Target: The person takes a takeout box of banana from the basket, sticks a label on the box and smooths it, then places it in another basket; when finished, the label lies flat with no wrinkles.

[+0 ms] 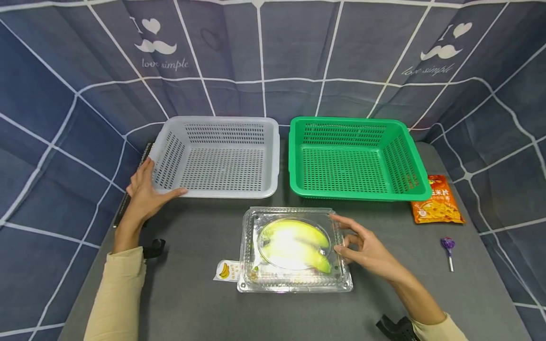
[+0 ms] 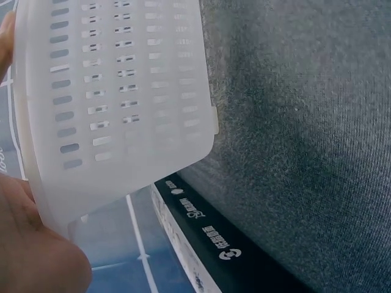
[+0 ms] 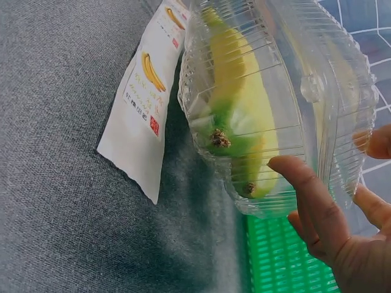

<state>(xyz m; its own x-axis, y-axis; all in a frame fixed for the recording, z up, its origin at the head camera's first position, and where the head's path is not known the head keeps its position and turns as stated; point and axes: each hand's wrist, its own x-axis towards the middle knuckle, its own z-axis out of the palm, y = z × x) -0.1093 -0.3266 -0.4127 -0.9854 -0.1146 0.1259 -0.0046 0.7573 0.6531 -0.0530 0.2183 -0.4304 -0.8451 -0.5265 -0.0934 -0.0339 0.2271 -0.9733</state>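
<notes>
A clear plastic clamshell container (image 1: 294,287) with yellow-green bananas (image 3: 244,91) inside is in front of the baskets. My right hand (image 1: 370,250) pinches its right edge, thumb and fingers on the plastic. In the right wrist view, one fingertip presses against the ribbed side. A white packet printed with bananas (image 1: 226,270) lies partly under the container. My left hand (image 1: 144,195) rests on the front left corner of the grey perforated basket (image 1: 273,161). The thumb lies along the front rim and the fingers spread along the left side.
A green basket (image 1: 358,195) stands to the right of the grey one. An orange snack bag (image 1: 439,203) and a purple lollipop (image 1: 448,244) lie at the right. A dark box edge (image 2: 214,238) shows beside the grey basket. Checked fabric walls (image 1: 294,61) surround the table.
</notes>
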